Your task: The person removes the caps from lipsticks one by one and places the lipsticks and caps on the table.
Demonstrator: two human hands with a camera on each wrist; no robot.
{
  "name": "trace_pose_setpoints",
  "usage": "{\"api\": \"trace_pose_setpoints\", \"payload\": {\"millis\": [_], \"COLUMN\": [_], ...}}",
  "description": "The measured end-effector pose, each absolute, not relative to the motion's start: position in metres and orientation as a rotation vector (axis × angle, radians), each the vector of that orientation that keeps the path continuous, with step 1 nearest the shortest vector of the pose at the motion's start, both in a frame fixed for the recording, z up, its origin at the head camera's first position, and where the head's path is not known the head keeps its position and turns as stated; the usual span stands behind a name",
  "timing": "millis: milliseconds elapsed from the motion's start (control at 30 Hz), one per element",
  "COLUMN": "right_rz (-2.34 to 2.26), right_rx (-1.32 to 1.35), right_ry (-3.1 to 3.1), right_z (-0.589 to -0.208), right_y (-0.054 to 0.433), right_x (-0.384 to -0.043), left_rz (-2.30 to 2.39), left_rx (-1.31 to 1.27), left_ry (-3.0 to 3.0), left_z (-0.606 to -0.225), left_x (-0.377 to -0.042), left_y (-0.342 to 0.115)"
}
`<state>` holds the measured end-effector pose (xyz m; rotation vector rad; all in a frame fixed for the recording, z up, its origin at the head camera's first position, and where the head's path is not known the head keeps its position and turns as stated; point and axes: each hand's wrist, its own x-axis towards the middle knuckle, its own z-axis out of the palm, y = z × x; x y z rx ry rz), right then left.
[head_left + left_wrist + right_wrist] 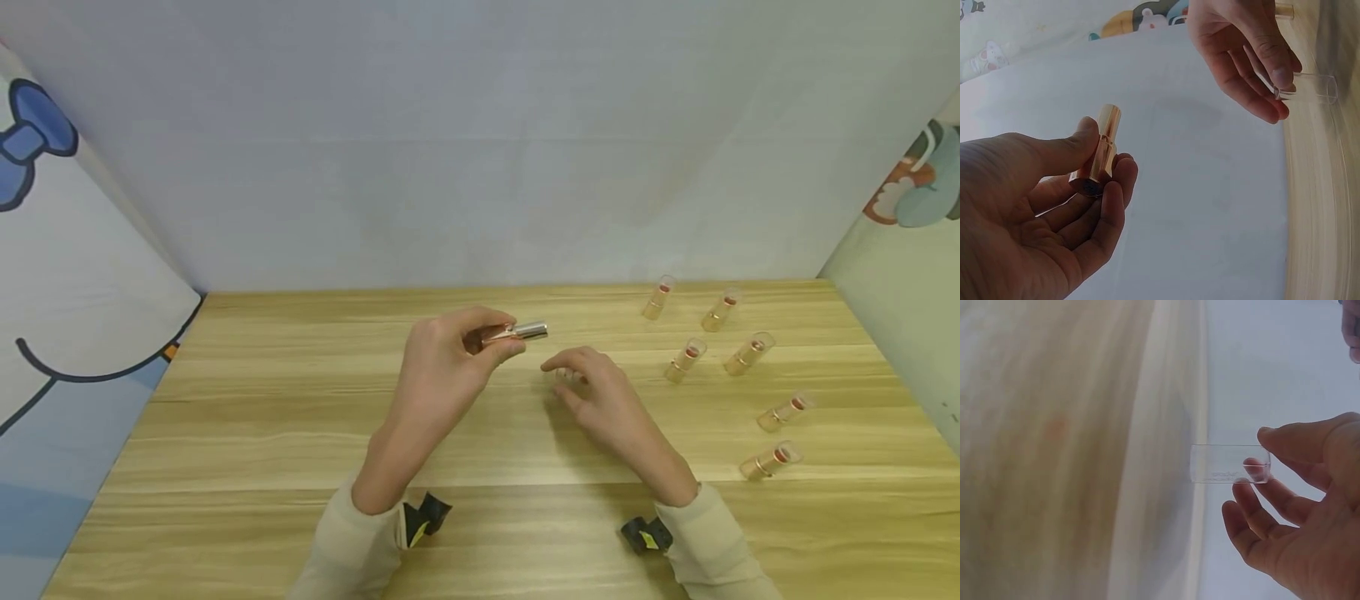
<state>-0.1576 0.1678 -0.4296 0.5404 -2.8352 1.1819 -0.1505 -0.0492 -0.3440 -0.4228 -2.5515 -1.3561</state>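
Note:
My left hand is raised over the middle of the table, pinching a shiny gold lipstick tube between thumb and fingers. No cap covers the tube, and no red bullet shows above its metal sleeve. Lower and to the right, my right hand holds a clear lipstick cap by one end, thumb on one side and fingertips on the other. The cap's free end points down toward the wood; whether it touches there, I cannot tell. In the head view the fingers mostly hide this cap.
Several capped lipsticks stand on the right side of the wooden table, among them a front one and a back one. A pale cloth wall rises behind the table, with printed cloth at both sides.

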Motion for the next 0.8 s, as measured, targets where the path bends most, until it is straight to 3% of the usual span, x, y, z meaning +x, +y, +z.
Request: {"api": "trace_pose_setpoints", "payload": {"millis": [800], "right_rz": [1.171], "right_rx": [0.537], "right_ry": [-2.771], "right_z": [-0.417], "right_y": [0.181], "right_x": [-0.16], "left_rz": [-1.328], "left_rx": [-0.374], "left_ry": [-2.711], "left_z": [-0.361], "left_x": [-0.16], "left_y": [-0.045]}}
